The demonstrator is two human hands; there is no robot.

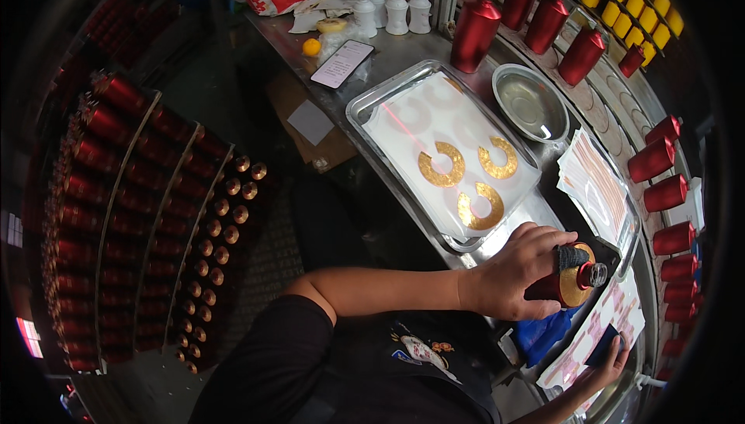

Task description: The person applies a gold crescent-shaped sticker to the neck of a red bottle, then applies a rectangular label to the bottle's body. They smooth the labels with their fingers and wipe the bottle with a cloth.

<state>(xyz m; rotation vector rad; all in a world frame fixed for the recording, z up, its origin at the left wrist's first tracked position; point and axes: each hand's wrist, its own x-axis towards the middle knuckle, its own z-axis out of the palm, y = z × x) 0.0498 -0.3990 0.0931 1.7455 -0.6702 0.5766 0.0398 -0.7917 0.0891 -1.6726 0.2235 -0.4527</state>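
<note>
My left hand (512, 275) is closed around a red bottle (542, 288) with a gold shoulder and a clear threaded neck. A dark cover wraps one of its fingers. Lower right, my right hand (613, 363) grips a dark blue flat piece (602, 345) over a sheet with pink print (630, 317); its exact kind is unclear. Beyond the left hand lies a metal tray (356, 116) lined with white paper. Three gold C-shaped decals (441, 165) rest on it, and fainter ones show through. Blue cloth (538, 337) sits under the bottle.
Beside the tray stand a metal bowl of liquid (531, 102) and a stack of printed sheets (594, 183). Red bottles (475, 34) line the curved conveyor at right. A phone (342, 64), an orange fruit (311, 47) and white bottles (396, 14) occupy the far end. Racked red bottles (116, 191) fill the left.
</note>
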